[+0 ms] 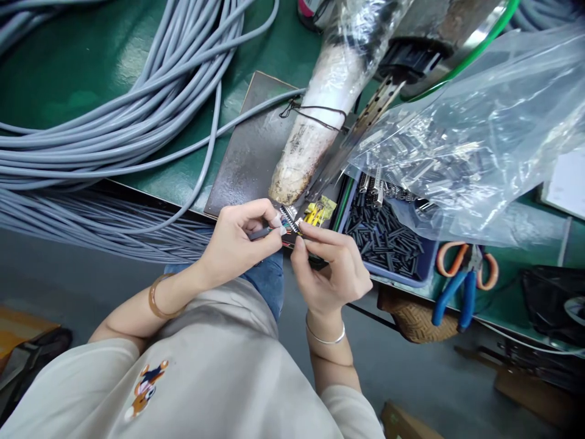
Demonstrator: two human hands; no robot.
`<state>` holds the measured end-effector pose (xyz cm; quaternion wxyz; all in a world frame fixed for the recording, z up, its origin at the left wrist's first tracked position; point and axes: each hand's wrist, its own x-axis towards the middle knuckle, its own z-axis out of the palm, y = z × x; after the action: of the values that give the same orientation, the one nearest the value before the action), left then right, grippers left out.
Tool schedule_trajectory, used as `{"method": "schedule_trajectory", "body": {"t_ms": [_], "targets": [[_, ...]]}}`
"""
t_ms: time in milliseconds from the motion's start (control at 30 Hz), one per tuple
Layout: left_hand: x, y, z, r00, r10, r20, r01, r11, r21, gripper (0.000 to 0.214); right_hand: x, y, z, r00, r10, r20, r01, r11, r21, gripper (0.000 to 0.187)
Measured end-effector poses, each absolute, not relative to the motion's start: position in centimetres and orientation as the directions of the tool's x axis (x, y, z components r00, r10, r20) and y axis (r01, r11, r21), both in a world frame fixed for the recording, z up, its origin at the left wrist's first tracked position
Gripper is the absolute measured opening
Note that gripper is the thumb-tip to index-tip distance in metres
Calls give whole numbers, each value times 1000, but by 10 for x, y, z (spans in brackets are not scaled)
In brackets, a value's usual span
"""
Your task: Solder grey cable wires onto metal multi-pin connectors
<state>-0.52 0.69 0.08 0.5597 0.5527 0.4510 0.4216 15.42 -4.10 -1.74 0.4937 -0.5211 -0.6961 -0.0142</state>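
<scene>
Close together at the table's front edge, both hands work around a small multi-pin connector. My left hand is closed, thumb and index finger pinching the end of a grey cable; thin coloured wires fan out of it toward the connector. White wrapping covers those fingertips. At the connector's right end, my right hand is closed in a pinch, with a bit of yellow by its fingertips; what it grips is too small to make out. Above the connector is the stained tip of a white wrapped tube, with a perforated metal rod beside it.
Small yellow pieces lie by the right hand. A blue tray holds black sleeves, with a clear bag of metal connectors over its back. Pliers lie rightward. Coiled grey cable covers the left; a dark plate is in the middle.
</scene>
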Motion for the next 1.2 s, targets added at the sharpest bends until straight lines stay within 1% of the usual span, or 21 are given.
{"method": "schedule_trajectory", "body": {"t_ms": [67, 133, 167, 233, 267, 300, 333, 400, 467, 533, 567, 667, 767, 900, 1000, 1200], "targets": [[-6, 7, -1, 274, 956, -104, -22, 114, 993, 12, 157, -42, -19, 76, 727, 683, 696, 452, -558, 18], [-7, 7, -2, 325, 927, -186, -77, 222, 972, 13, 162, -41, -18, 153, 682, 715, 630, 490, -603, 15], [-8, 6, -2, 347, 911, -224, -97, 272, 957, 14, 165, -41, -17, 213, 617, 757, 598, 530, -600, 15], [-9, 6, -2, 366, 890, -273, -118, 336, 934, 17, 169, -40, -14, 301, 450, 840, 582, 611, -536, 21], [-10, 5, -1, 364, 887, -285, -124, 350, 929, 18, 170, -40, -13, 323, 395, 860, 598, 620, -509, 27], [-11, 5, -1, 360, 886, -292, -127, 357, 926, 19, 170, -41, -13, 331, 392, 858, 617, 598, -511, 34], [-11, 4, 0, 358, 886, -297, -129, 361, 923, 19, 169, -43, -12, 322, 432, 843, 642, 555, -529, 40], [-12, 4, 0, 358, 885, -297, -142, 366, 920, 19, 166, -48, -12, 262, 545, 797, 684, 477, -551, 42], [-13, 3, 1, 367, 883, -292, -160, 369, 915, 19, 161, -52, -12, 161, 625, 764, 723, 452, -522, 34], [-12, 3, 1, 378, 880, -286, -173, 371, 912, 19, 157, -53, -13, 70, 673, 736, 748, 453, -485, 28], [-12, 3, 2, 380, 881, -282, -179, 369, 912, 19, 155, -53, -13, 61, 695, 716, 747, 444, -495, 26], [-9, 4, 3, 343, 904, -257, -199, 337, 920, 19, 153, -49, -16, 101, 744, 661, 696, 422, -581, 22], [-6, 3, 3, 272, 938, -214, -210, 275, 938, 19, 152, -47, -20, 107, 754, 648, 675, 424, -604, 19], [0, 3, 0, 197, 969, -148, -199, 187, 962, 21, 153, -46, -23, 86, 734, 674, 715, 426, -555, 18], [2, 4, -1, 165, 981, -103, -172, 131, 976, 19, 155, -43, -23, 72, 726, 684, 732, 427, -531, 19], [2, 4, -2, 134, 989, -68, -100, 81, 992, 17, 157, -36, -23, 70, 713, 697, 721, 446, -529, 20]]}}
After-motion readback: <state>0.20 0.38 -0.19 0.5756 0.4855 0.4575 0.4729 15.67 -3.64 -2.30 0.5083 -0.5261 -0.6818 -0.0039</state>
